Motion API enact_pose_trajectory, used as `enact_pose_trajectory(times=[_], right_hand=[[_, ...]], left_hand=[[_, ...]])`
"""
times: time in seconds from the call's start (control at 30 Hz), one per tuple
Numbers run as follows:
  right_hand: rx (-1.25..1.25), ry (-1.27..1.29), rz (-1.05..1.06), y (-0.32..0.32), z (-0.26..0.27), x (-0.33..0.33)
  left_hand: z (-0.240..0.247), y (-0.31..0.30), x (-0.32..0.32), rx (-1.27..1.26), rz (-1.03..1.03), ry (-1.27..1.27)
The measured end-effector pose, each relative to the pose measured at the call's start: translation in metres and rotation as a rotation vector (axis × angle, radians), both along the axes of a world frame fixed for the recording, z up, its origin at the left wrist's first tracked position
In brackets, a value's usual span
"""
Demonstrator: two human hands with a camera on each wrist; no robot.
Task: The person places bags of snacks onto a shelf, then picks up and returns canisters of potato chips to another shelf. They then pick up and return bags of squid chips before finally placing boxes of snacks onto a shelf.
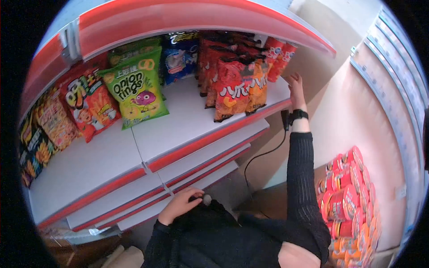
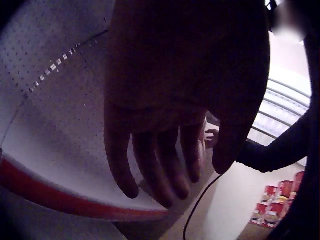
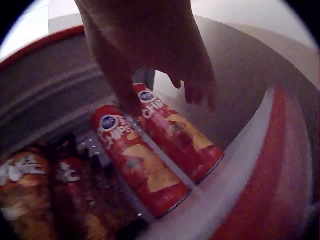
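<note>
Two red chip canisters [image 3: 145,172] stand side by side at the right end of the top shelf. My right hand [image 1: 296,91] reaches to that end; in the right wrist view the hand [image 3: 150,55] hangs over the canister tops. Its thumb overlaps the gap between them, and the other fingers [image 3: 197,95] hang beyond the right canister [image 3: 182,140]. My left hand [image 1: 181,206] is low in front of the body, below the top shelf. In the left wrist view its fingers [image 2: 167,187] hang loosely bent, with nothing between them.
Left of the canisters stand red and orange snack bags [image 1: 232,94], then a blue bag [image 1: 181,60], a green onion rings bag [image 1: 138,91] and a red bag [image 1: 91,105]. A black cable [image 1: 263,154] hangs below the shelf end. Red noodle tubs [image 1: 342,203] are stacked at right.
</note>
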State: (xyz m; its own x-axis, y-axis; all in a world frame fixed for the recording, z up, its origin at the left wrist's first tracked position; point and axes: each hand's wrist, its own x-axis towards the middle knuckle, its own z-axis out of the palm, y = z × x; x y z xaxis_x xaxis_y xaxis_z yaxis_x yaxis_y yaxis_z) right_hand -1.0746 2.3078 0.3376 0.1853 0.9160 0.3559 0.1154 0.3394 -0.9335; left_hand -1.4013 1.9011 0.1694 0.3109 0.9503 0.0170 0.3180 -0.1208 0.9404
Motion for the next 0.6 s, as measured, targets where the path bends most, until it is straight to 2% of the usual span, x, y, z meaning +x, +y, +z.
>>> enact_pose_trajectory(times=[0.07,0.13,0.17,0.2,0.23,0.3,0.33,0.43,0.47,0.53,0.6], right_hand=[[0.072,0.066,-0.003,-0.034,-0.018,0.006],[0.177,0.122,0.059,-0.099,-0.036,-0.010],[0.201,0.060,0.049,-0.134,-0.049,-0.018],[0.096,0.023,0.128,-0.178,-0.051,-0.031],[0.097,-0.092,0.134,-0.209,-0.065,-0.038],[0.000,-0.125,0.267,-0.276,-0.085,-0.049],[-0.194,0.043,0.397,-0.310,-0.080,-0.054],[-0.200,-0.074,0.506,-0.374,-0.124,-0.043],[-0.204,-0.096,0.423,-0.386,-0.122,-0.038],[-0.177,-0.088,0.360,-0.430,-0.132,-0.028],[-0.186,-0.031,0.198,-0.466,-0.127,-0.021]], left_hand=[[-0.010,0.003,0.006,-0.025,-0.100,-0.005],[-0.028,0.007,0.015,-0.073,-0.258,-0.058],[-0.034,0.010,0.020,-0.055,-0.335,-0.026],[-0.042,0.013,0.021,-0.064,-0.392,-0.023],[-0.048,0.015,0.028,-0.048,-0.480,-0.017],[-0.062,0.021,0.048,-0.022,-0.663,0.014],[-0.061,0.023,0.059,-0.008,-0.737,0.012],[-0.037,0.023,0.077,0.039,-0.819,0.054],[-0.036,0.024,0.081,0.052,-0.883,0.074],[-0.037,0.018,0.090,0.151,-0.873,0.041],[-0.025,0.007,0.097,0.124,-0.943,0.078]])
